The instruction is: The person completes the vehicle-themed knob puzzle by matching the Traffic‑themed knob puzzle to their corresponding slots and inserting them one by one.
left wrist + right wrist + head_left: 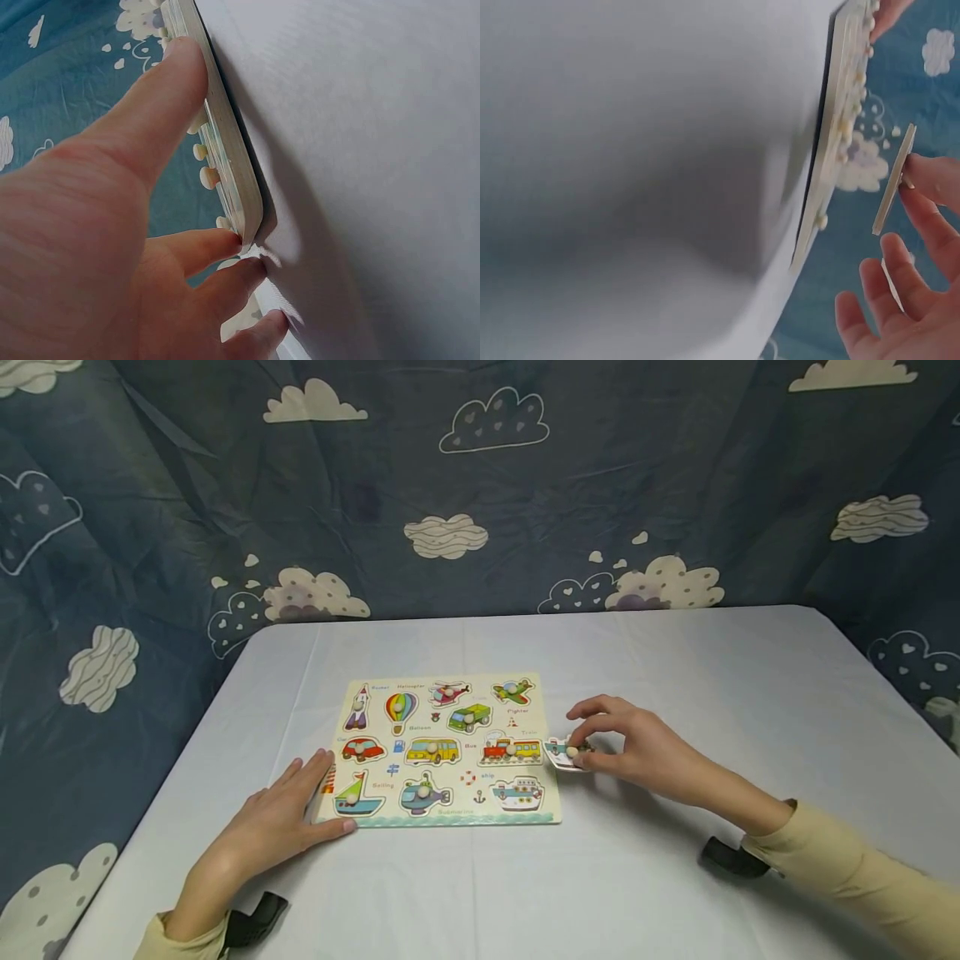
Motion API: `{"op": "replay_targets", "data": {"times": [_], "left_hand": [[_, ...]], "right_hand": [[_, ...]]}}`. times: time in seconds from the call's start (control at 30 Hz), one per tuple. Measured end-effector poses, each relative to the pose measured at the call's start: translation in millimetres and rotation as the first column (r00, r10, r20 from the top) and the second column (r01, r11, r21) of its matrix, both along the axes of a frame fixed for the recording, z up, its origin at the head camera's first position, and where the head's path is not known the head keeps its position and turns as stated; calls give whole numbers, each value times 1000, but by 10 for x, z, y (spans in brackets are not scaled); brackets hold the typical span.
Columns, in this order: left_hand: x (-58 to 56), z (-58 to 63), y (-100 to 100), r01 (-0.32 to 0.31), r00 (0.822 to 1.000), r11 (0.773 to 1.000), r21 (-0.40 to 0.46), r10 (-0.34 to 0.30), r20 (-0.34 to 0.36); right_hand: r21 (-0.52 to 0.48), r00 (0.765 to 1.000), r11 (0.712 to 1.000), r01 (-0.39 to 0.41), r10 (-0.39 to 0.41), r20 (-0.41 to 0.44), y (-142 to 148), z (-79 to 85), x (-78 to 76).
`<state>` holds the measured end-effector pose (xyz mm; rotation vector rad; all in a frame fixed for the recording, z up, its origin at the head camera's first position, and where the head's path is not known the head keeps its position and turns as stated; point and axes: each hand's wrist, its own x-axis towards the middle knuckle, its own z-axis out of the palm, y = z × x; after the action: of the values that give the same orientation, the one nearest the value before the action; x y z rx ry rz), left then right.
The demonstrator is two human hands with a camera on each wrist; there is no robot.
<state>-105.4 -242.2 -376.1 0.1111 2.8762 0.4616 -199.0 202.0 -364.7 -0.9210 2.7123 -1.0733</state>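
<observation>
A wooden knob puzzle board (450, 822) with pictures of vehicles lies on the white table. My right hand (637, 747) pinches the small knob of a ship puzzle piece (567, 755), just beyond the board's right edge. In the right wrist view the ship piece (895, 180) is tilted and held clear of the table, its thin edge showing. The ship recess (519, 793) at the board's lower right shows a printed ship without a knob. My left hand (273, 814) rests against the board's left edge, fingers spread, its thumb at the lower left corner.
Knobbed pieces sit in the board, among them a train (510, 749), a bus (432, 752), a submarine (425, 795) and a sailboat (358, 797). The white tablecloth (465, 893) surrounds the board. A dark cloud-patterned curtain (495, 485) hangs behind the table.
</observation>
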Motion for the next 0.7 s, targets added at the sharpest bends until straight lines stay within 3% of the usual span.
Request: {"op": "replay_targets", "data": {"times": [0.3,0.7], "left_hand": [[2,4,11,-7,1000,1000,-7,7,-1],[6,9,16,-6,1000,1000,-6,6,-2]], "right_hand": [[-16,996,996,-89,89,-7,-210,-62,70],[88,969,967,-238,243,-51,-466,-141,83]]}}
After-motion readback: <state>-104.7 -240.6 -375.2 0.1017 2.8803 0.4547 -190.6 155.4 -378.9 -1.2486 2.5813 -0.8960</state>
